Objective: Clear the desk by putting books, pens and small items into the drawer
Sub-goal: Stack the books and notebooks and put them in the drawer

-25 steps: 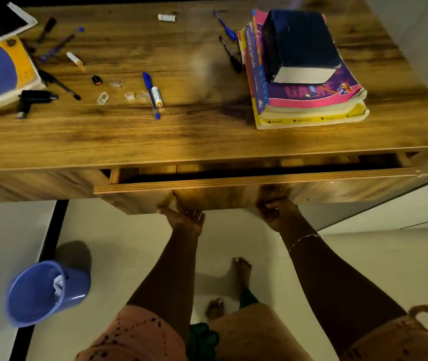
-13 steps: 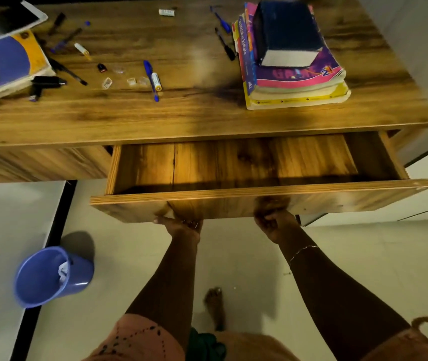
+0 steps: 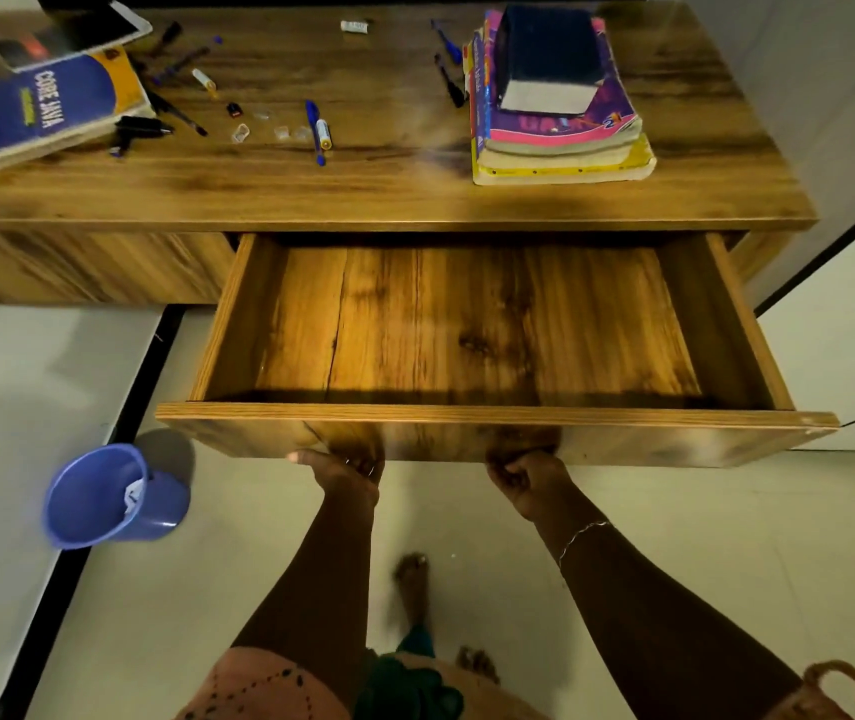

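The wooden drawer [image 3: 493, 414] stands pulled far out of the desk [image 3: 389, 194], its inside bare. My left hand [image 3: 344, 472] and my right hand [image 3: 529, 478] both grip the underside of the drawer front. On the desk's right lies a stack of books [image 3: 560, 122] with a dark blue book on top. At the left lies a blue "Core Java" book [image 3: 51, 103] with a tablet [image 3: 77, 36] partly over it. Between them are scattered pens, among them a blue pen [image 3: 313, 129], a marker [image 3: 323, 133], a black pen [image 3: 448, 80] and several small clear bits [image 3: 282, 132].
A blue bucket [image 3: 113, 496] with paper in it stands on the pale floor at the lower left, beside a black floor strip. A white eraser-like piece [image 3: 354, 26] lies at the desk's back. My bare feet are on the floor under the drawer.
The drawer has slid out from barely open to far open, pulled by both hands. The view has shifted back with it.
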The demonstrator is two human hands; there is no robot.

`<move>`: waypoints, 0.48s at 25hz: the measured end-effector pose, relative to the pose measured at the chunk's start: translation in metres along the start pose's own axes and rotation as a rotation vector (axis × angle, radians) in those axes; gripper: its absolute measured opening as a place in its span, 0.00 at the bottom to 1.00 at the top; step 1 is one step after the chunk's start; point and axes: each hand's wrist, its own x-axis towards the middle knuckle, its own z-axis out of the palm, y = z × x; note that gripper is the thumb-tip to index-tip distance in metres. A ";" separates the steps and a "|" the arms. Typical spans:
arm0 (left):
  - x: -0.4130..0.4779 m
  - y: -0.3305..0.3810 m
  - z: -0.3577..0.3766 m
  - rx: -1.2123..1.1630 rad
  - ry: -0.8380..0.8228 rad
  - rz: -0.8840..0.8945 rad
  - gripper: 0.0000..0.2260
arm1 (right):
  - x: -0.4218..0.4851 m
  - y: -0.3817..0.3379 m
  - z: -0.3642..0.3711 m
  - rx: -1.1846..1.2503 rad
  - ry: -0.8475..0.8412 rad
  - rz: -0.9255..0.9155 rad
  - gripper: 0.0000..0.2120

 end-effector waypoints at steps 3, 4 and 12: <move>-0.014 -0.004 -0.020 0.006 0.019 0.003 0.37 | -0.009 0.016 -0.018 -0.043 -0.013 -0.002 0.28; -0.018 -0.004 -0.026 0.016 0.031 -0.004 0.37 | -0.012 0.021 -0.022 -0.051 -0.018 -0.007 0.27; -0.058 -0.014 -0.038 0.386 0.110 0.070 0.31 | -0.052 0.033 -0.023 -0.375 -0.004 0.006 0.11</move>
